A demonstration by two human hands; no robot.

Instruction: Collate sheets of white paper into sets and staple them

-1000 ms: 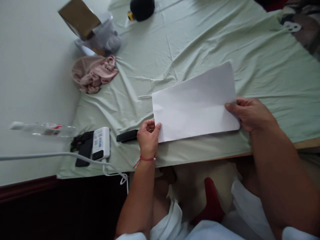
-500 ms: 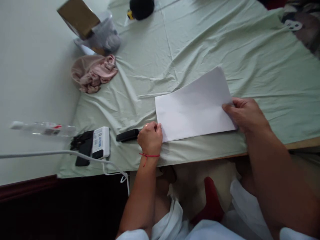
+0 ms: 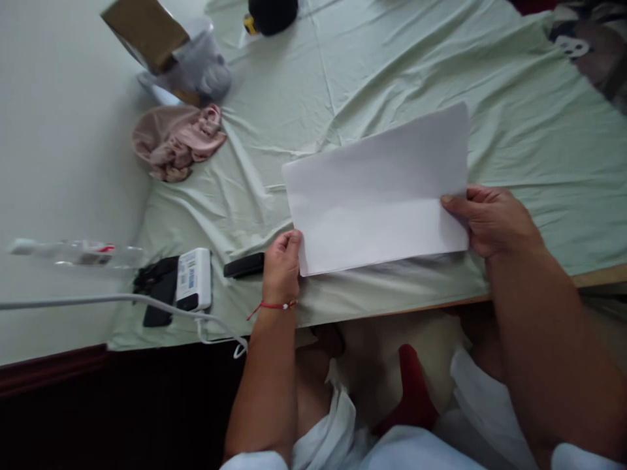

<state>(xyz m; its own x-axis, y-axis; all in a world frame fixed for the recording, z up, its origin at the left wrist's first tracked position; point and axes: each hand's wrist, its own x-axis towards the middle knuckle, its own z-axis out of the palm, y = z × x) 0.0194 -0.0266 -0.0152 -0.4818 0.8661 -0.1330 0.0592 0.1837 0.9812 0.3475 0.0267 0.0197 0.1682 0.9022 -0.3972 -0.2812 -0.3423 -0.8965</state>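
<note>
White paper (image 3: 372, 196), blank on the side I see, is held between my two hands above the green cloth. Its far right corner tilts upward. My left hand (image 3: 283, 261), with a red string bracelet at the wrist, is closed on the paper's left edge. On the right edge, my right hand (image 3: 499, 219) grips with the thumb on top and the fingers underneath. Just left of my left hand lies a black stapler-like object (image 3: 243, 265), partly hidden behind that hand. Whether the paper is one sheet or several, I cannot tell.
The wrinkled green cloth (image 3: 519, 143) covers the surface. At left are a white power bank (image 3: 194, 277), a black phone (image 3: 159, 294), a cable (image 3: 117, 299) and a plastic bottle (image 3: 78, 253). Farther back sit pink fabric (image 3: 179, 140), a brown box (image 3: 147, 32) and a black round object (image 3: 273, 14).
The paper has been lifted and tilted more toward me, its right side rising. My left hand has shifted slightly left and taken hold of the left edge; my right hand keeps its grip.
</note>
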